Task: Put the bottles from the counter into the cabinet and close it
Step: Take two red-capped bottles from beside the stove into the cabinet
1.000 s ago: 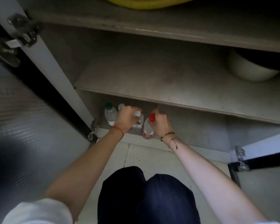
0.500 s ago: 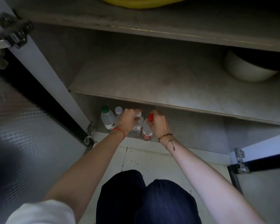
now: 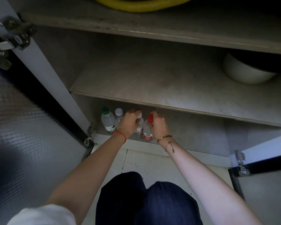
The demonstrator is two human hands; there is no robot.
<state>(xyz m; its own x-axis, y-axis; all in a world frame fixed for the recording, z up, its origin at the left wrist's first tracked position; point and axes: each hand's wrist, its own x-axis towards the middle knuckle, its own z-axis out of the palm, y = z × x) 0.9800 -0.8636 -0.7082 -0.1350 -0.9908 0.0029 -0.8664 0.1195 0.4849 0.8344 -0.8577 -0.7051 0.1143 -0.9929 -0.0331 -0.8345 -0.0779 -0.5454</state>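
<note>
A home kitchen: shelved cabinet (image 3: 152, 88) storing a bowl (image 3: 243, 73) and bottles (image 3: 109, 120).

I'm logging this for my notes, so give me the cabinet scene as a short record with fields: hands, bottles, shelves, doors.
left hand: grips the top of a white-capped bottle
right hand: grips the red-capped bottle near its neck
other bottles: green-capped bottle and a second white-capped bottle, upright at the left
location: all four on the bottom shelf
middle shelf: white bowl at right
doors: left door and right door both open
</note>
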